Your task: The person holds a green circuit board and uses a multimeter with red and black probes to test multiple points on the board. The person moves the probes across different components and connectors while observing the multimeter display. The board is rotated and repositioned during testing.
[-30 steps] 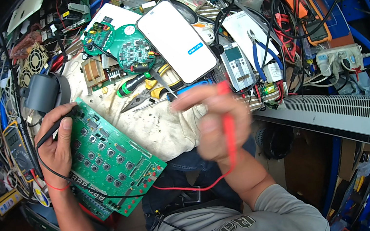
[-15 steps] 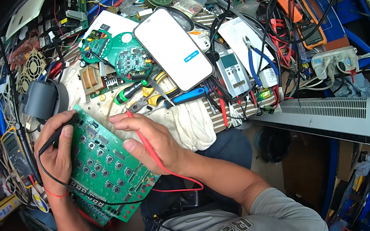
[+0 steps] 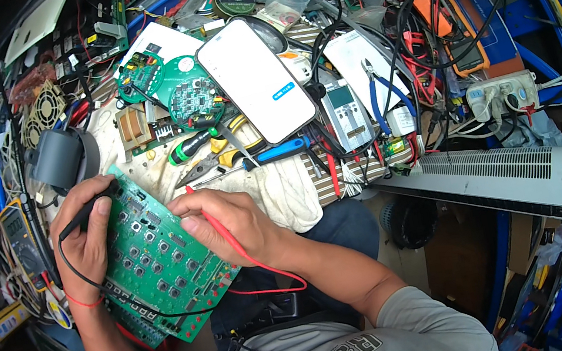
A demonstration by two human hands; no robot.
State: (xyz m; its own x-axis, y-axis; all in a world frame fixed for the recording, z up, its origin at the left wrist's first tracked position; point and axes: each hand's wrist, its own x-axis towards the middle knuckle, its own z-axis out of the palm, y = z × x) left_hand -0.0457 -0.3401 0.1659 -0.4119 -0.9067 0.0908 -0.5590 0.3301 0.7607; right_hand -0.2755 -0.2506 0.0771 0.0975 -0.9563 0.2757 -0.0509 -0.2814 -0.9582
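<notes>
Board slants lengthwise from frame's upper left to lower right; left hand pinches it with black probe, right hand red probe.

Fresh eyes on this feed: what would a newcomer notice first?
Probably the large green circuit board in the left hand, left of centre. Next would come the bright white phone screen at upper centre, then the red probe in the right hand, by the board's right edge.

Head view, left fisheye of pair | faces steeply down | near, above left hand, right hand
</notes>
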